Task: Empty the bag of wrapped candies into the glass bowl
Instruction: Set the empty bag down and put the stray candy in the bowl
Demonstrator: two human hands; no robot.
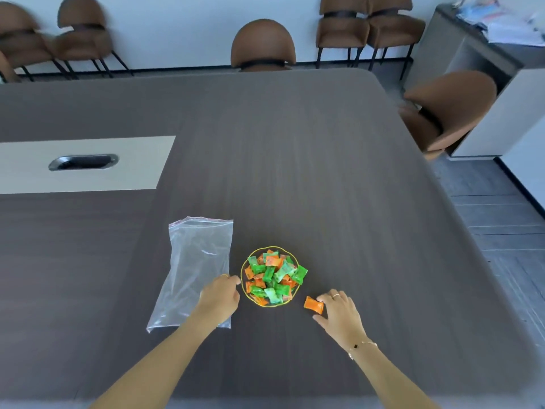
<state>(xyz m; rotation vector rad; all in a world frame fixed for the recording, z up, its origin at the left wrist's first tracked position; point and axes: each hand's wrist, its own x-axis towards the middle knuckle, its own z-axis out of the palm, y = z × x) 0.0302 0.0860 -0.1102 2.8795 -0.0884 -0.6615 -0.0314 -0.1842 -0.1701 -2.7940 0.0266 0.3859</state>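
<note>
A small glass bowl [242, 283] with a yellow rim sits on the dark table, heaped with green and orange wrapped candies [272, 278]. One green candy hangs over its right rim. A clear zip bag [194, 261] lies flat and looks empty to the left of the bowl. My left hand [219, 296] rests over the bag's near right corner, fingers curled, fingertips close to the bowl's left rim. A single orange candy [313, 304] lies on the table right of the bowl. My right hand [339, 312] touches that candy with its fingertips, fingers spread.
The dark wooden table [295, 157] has a pale inset panel with a cable slot [84, 162] at the left. Brown chairs [262, 45] stand along the far edge and at the right. A counter with papers [507, 22] is at the far right.
</note>
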